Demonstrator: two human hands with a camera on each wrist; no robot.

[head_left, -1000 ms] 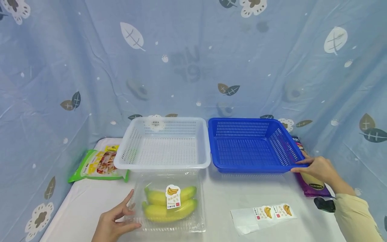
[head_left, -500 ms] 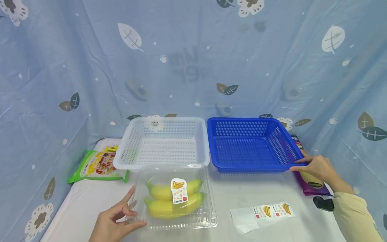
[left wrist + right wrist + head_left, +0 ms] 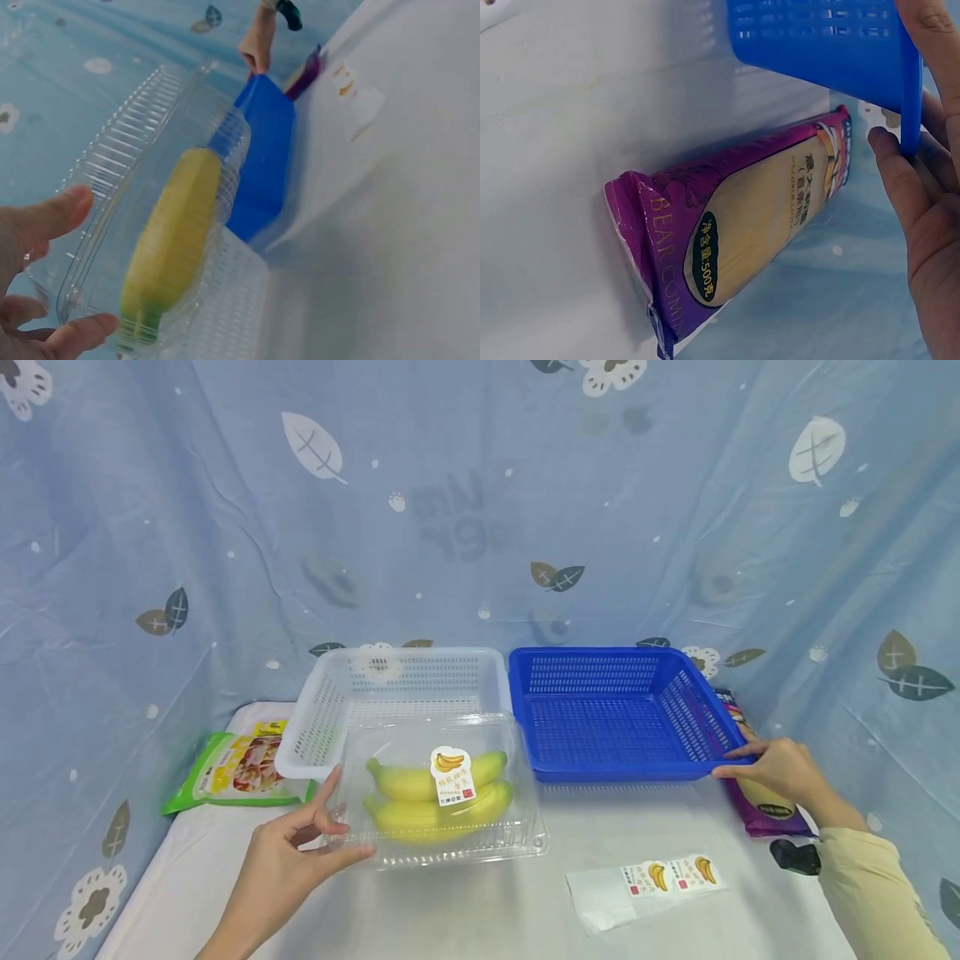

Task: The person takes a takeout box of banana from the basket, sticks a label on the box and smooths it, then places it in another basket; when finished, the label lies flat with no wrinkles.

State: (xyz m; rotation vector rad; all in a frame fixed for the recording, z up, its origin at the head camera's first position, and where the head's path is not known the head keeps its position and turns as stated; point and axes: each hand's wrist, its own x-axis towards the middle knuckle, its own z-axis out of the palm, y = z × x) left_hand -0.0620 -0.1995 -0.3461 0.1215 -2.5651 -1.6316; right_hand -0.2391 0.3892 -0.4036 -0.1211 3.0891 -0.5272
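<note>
My left hand grips the left edge of a clear plastic clamshell box, lifted off the table and overlapping the front of the white basket in the head view. Two yellow bananas lie inside, and a banana label is stuck on the lid. In the left wrist view, thumb and fingers hold the box's rim. My right hand pinches the front right corner of the blue basket, thumb and fingers on either side of its rim.
A purple pasta packet lies right of the blue basket, partly behind my right hand. A strip of banana labels rests on the table's front right. A green and yellow food bag lies left of the white basket. Patterned blue cloth surrounds the table.
My left hand has raised the clamshell box off the table and carried it forward and slightly right, to the white basket's front. My right hand stays on the blue basket's corner.
</note>
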